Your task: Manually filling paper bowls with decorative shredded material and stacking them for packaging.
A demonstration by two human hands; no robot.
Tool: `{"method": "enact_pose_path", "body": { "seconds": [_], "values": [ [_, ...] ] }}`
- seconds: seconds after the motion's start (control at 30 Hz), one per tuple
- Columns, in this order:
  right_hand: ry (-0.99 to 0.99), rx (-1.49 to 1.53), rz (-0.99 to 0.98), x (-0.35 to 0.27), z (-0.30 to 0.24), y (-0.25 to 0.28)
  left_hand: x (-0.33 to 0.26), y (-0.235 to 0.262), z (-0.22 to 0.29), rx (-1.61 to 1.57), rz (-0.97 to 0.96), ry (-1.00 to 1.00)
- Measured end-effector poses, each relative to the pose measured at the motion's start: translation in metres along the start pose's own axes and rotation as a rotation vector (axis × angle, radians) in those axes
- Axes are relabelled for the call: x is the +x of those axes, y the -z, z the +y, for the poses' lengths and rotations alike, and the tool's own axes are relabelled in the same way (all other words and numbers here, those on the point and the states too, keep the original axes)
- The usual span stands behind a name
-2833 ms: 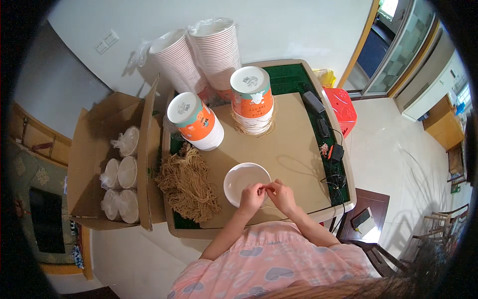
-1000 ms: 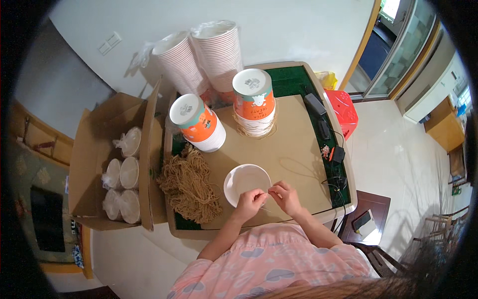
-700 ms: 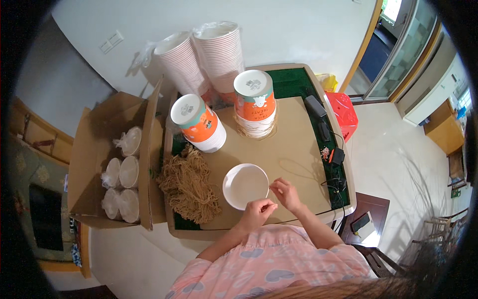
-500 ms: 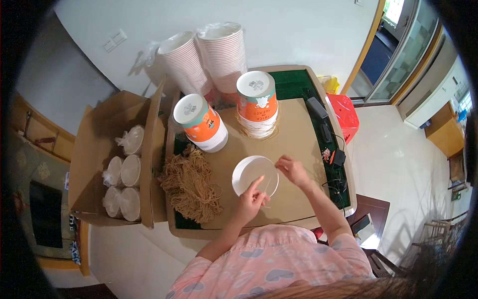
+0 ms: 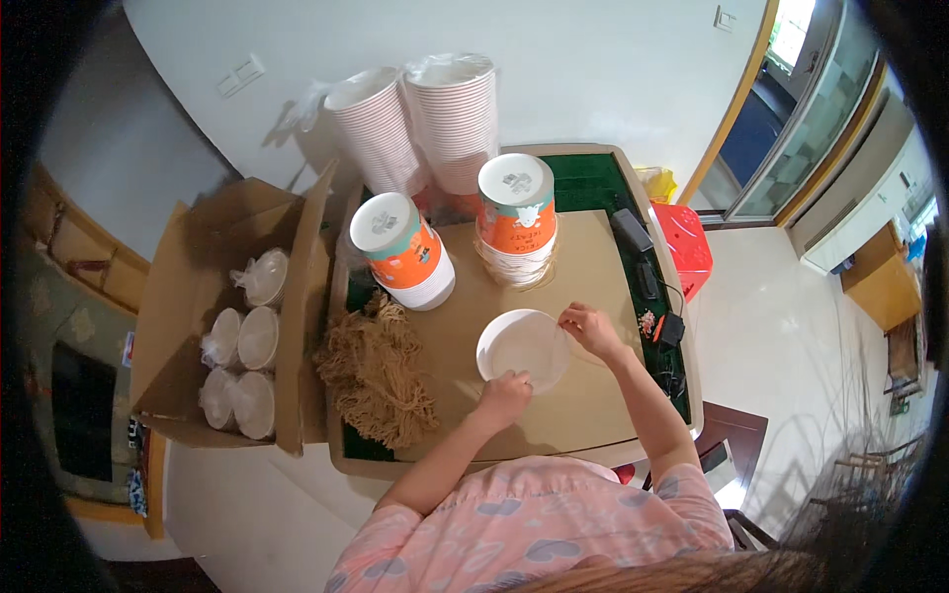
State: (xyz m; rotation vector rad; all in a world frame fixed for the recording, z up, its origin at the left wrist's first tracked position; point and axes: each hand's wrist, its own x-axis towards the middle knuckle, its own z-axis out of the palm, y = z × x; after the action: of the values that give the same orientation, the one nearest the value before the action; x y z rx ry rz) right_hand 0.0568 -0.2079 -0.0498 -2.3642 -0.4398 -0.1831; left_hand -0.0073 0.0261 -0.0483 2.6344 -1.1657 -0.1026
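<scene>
1. White bowl (image 5: 523, 349): we see it lying open side up on the brown sheet (image 5: 583, 267) that covers the middle of the table (image 5: 633, 198), directly in front of the person.
2. Left hand (image 5: 504, 397): we see its fingers curled together against the near rim of the bowl, touching it; whether they pinch the rim we cannot tell.
3. Right hand (image 5: 591, 329): its fingertips are drawn together at the far right rim of the bowl, in contact with the edge; a firm grip on it cannot be confirmed at this size.
4. Heap of tan straw-like fibre (image 5: 379, 371): it lies on the left part of the table, well left of the bowl and apart from both hands.
5. 2 stacks of upturned orange-and-white bowls: the left stack (image 5: 401, 249) leans, the right stack (image 5: 516, 215) stands upright; both are beyond the white bowl.
6. 2 tall stacks of pale cups (image 5: 420, 124): these stand at the far edge of the table against the wall, partly wrapped in clear film.
7. Open cardboard box (image 5: 198, 287): it sits to the left of the table and holds bagged white lids or bowls (image 5: 242, 341).
8. Dark adapters and cables (image 5: 647, 287): they lie along the right edge of the table on the green cover.
9. Red basket (image 5: 682, 237): it stands on the floor to the right of the table.
</scene>
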Motion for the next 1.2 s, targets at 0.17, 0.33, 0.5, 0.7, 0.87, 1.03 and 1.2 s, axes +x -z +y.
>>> {"method": "enact_pose_path", "body": {
  "seconds": [0.17, 0.33, 0.5, 0.7, 0.87, 1.03, 1.2],
  "values": [
    [-0.344, 0.386, -0.097, 0.000, 0.035, -0.002, 0.015, 0.004, 0.011, -0.016, 0.013, -0.056],
    [-0.793, 0.972, -0.134, 0.002, 0.030, -0.015, 0.015, -0.003, 0.013, 0.021, -0.004, -0.094],
    [-0.721, 0.748, 0.033, 0.008, 0.016, -0.034, 0.019, -0.015, 0.019, 0.024, 0.029, -0.095],
    [-0.756, 0.691, -0.025, 0.004, 0.012, -0.034, 0.010, -0.025, 0.022, -0.063, 0.071, -0.036],
    [-0.652, 0.587, 0.032, 0.001, 0.003, -0.037, 0.010, -0.019, 0.025, -0.128, -0.023, 0.087],
    [-0.509, 0.578, 0.192, 0.001, 0.002, -0.047, 0.009, -0.022, 0.023, -0.135, -0.014, 0.079],
    [-0.537, 0.534, 0.149, 0.005, 0.004, -0.048, 0.008, -0.019, 0.024, -0.129, -0.010, 0.084]
  ]
}}
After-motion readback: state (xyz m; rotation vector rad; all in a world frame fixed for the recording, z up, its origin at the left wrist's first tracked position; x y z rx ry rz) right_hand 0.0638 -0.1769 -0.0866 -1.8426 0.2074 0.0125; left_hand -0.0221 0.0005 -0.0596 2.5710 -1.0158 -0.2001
